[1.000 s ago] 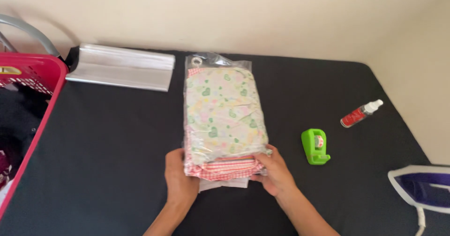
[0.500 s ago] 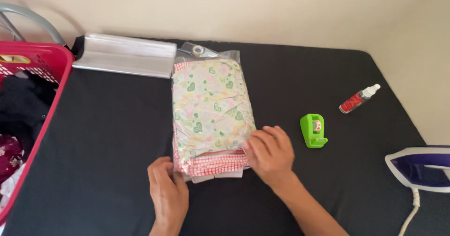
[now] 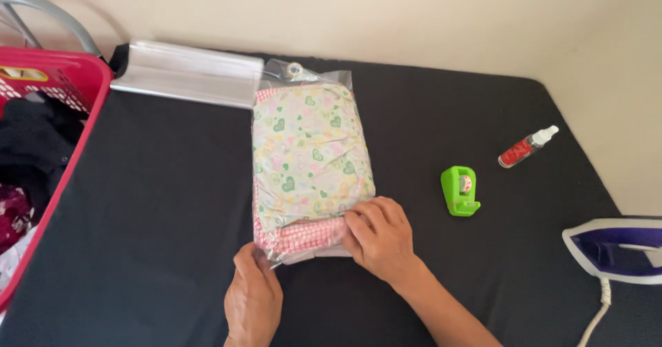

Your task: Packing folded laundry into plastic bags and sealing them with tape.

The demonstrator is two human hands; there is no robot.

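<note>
Your right hand [image 3: 379, 240] lies flat, fingers together, on the near end of the bagged folded cloth [image 3: 310, 161] at mid-table, your left hand [image 3: 254, 299] pinches the bag's near-left corner, fingertips hidden, while bare black table [image 3: 158, 202] lies open to the left.

Left hand [image 3: 252, 295] withdrawn from bagged cloth bundle [image 3: 310, 164] to its near-left corner; right hand [image 3: 379, 237] shifted onto bundle's near end.
</note>
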